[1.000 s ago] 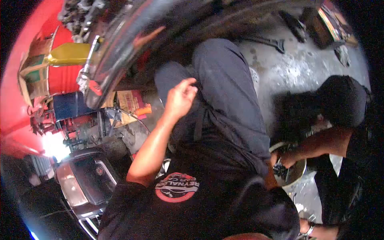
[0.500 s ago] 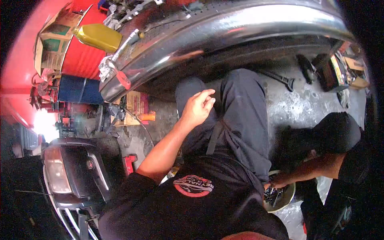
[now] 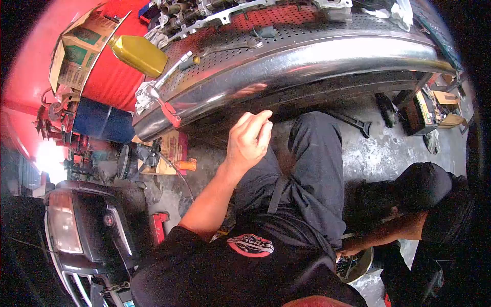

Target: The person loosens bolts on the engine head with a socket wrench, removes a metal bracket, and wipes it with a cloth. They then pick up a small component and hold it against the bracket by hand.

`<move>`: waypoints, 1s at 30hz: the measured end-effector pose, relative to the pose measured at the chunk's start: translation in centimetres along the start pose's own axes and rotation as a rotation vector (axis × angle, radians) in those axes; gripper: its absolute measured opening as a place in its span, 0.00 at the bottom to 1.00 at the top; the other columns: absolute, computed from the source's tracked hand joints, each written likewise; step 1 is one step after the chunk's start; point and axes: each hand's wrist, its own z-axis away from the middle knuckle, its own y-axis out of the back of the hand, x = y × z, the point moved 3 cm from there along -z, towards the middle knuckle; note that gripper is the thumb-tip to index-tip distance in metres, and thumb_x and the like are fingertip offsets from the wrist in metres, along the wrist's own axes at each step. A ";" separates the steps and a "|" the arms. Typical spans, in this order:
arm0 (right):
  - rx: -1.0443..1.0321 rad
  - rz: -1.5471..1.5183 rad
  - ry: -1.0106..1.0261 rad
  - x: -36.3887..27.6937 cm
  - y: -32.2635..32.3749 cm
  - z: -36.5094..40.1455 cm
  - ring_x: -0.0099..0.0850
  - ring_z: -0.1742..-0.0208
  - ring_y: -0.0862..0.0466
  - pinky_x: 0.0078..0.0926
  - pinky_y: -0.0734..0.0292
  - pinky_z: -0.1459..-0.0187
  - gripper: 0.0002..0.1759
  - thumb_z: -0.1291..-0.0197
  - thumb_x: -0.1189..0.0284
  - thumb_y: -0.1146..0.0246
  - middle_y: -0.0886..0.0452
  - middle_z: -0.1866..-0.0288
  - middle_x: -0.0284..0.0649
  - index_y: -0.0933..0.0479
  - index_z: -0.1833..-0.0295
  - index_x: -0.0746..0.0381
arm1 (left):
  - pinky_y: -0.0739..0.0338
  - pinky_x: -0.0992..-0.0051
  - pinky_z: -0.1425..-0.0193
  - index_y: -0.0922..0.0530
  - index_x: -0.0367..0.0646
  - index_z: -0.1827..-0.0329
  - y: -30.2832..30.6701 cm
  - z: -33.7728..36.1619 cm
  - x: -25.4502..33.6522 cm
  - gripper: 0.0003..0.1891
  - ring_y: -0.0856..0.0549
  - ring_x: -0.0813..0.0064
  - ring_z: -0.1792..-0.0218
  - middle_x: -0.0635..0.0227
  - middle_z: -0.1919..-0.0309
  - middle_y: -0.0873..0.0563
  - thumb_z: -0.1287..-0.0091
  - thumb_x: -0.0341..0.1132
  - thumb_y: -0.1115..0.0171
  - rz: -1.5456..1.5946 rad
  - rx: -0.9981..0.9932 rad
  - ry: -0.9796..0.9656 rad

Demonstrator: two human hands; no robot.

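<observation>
My left hand is raised in mid-air over my lap, in front of the metal bench's rounded edge. Its fingers are curled together; whatever they hold, if anything, is too small to make out. I cannot see my right hand. On the perforated bench top lie a wrench, a ratchet and a red-handled tool. Behind them rests a metal engine part. A yellow bottle stands at the left.
At the lower right, a co-worker's arm reaches into a round container of small dark parts beside my leg. A car front is at the left. Cardboard boxes and a blue drum are at the upper left.
The view has tilted up, showing more of the bench top and engine part. My left hand appears larger and slightly higher against the bench. The co-worker's arm stays at the container.
</observation>
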 end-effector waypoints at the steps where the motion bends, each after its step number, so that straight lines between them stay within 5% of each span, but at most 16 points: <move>1: -0.009 -0.002 0.003 0.0 -0.3 -0.3 0.38 0.55 0.18 0.38 0.25 0.49 0.16 0.34 0.66 0.38 0.16 0.56 0.46 0.22 0.49 0.69 | 0.20 0.70 0.60 0.18 0.34 0.51 -0.3 0.2 -0.1 0.13 0.15 0.63 0.67 0.57 0.68 0.15 0.39 0.22 0.35 -0.001 -0.023 0.014; 15: -0.053 -0.064 -0.046 3.2 -2.4 2.3 0.37 0.55 0.18 0.38 0.25 0.50 0.16 0.33 0.67 0.39 0.16 0.56 0.46 0.22 0.48 0.69 | 0.19 0.70 0.58 0.18 0.39 0.49 -2.0 5.7 -3.7 0.12 0.14 0.64 0.64 0.57 0.64 0.14 0.34 0.30 0.36 -0.126 -0.270 0.259; 17: -0.058 -0.070 -0.077 4.0 -2.9 3.9 0.37 0.55 0.18 0.38 0.25 0.50 0.16 0.33 0.67 0.39 0.16 0.56 0.46 0.22 0.48 0.69 | 0.20 0.64 0.59 0.18 0.41 0.50 -2.2 5.4 -4.0 0.11 0.15 0.58 0.66 0.57 0.67 0.15 0.34 0.32 0.36 -0.089 -0.199 0.248; 30: -0.027 -0.032 -0.113 3.3 -0.8 9.1 0.37 0.55 0.18 0.37 0.25 0.51 0.16 0.33 0.67 0.40 0.16 0.56 0.47 0.22 0.48 0.69 | 0.18 0.66 0.60 0.17 0.41 0.49 -5.5 5.6 -5.9 0.11 0.13 0.61 0.66 0.56 0.64 0.14 0.34 0.30 0.37 0.130 -0.187 0.351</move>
